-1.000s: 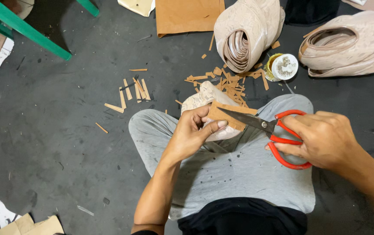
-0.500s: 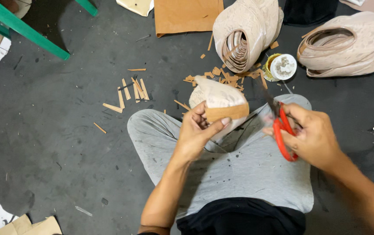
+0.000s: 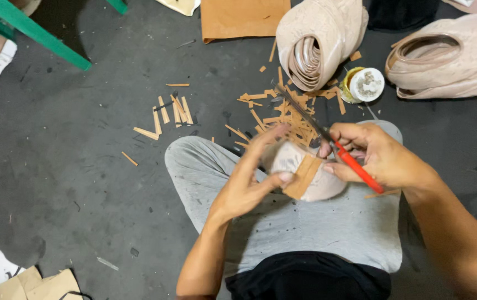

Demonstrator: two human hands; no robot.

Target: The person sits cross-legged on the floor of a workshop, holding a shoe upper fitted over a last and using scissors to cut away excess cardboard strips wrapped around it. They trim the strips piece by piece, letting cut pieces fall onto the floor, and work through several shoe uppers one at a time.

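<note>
Gripping tan-strapped beige piece (image 3: 305,175), left hand (image 3: 249,183); right hand (image 3: 380,158) perhaps hiding scissors (image 3: 333,145) handles.

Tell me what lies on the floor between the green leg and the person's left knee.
In the head view, loose tan strips lie on the dark floor between the green leg and the left knee.

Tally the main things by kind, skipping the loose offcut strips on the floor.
Rolled beige material bundles: 2, one and another
Red-handled scissors, in the right hand: 1
Beige piece with a tan strip, in the left hand: 1
Small round tin: 1
Brown sheet: 1
Total: 6
</note>
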